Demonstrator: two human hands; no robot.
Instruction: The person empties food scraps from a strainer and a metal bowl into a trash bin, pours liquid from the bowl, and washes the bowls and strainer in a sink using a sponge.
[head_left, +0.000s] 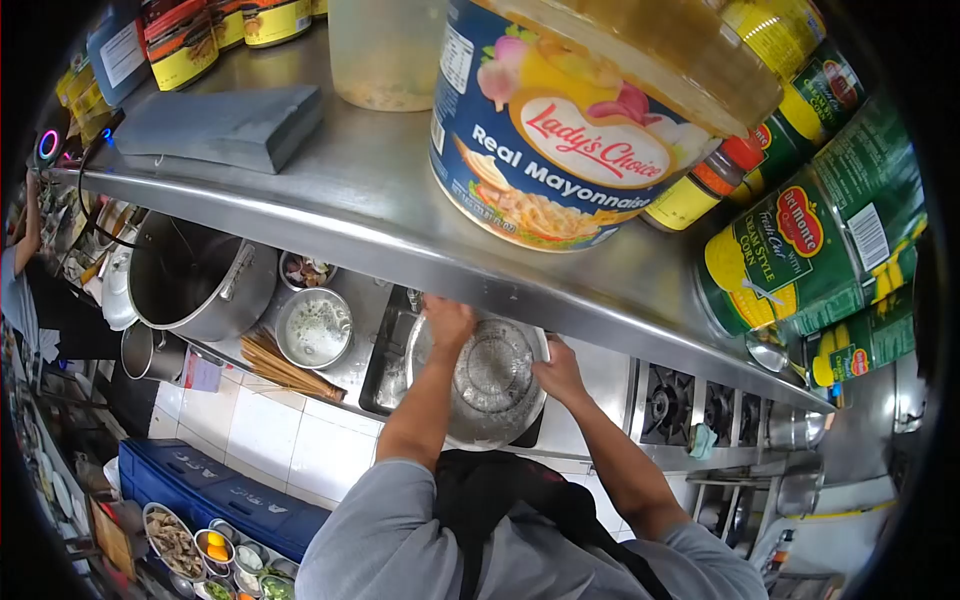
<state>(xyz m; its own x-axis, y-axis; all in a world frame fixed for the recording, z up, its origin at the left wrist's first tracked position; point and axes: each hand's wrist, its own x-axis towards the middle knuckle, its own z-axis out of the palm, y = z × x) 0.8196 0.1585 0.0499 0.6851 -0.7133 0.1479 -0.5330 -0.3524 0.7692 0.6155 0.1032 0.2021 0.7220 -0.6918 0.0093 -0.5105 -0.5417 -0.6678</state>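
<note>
A large round metal basin (pixel 492 375) lies over the sink (pixel 385 362), below the steel shelf. On its upper left rim is my left hand (pixel 449 322), fingers closed around the edge near the faucet. The right rim is gripped by my right hand (pixel 560 372). Left of the sink sits a metal bowl (pixel 314 328) with whitish, foamy-looking contents, and a smaller bowl of scraps (pixel 306 270) is just above it. A bundle of thin sticks (pixel 290 368) lies at the counter edge.
A steel shelf (pixel 380 225) crosses above my hands, holding a mayonnaise tub (pixel 570 130), corn cans (pixel 800 250) and a grey block (pixel 225 125). A deep pot (pixel 200 275) stands left, stove burners (pixel 668 405) right. A person's arm (pixel 27 235) shows far left.
</note>
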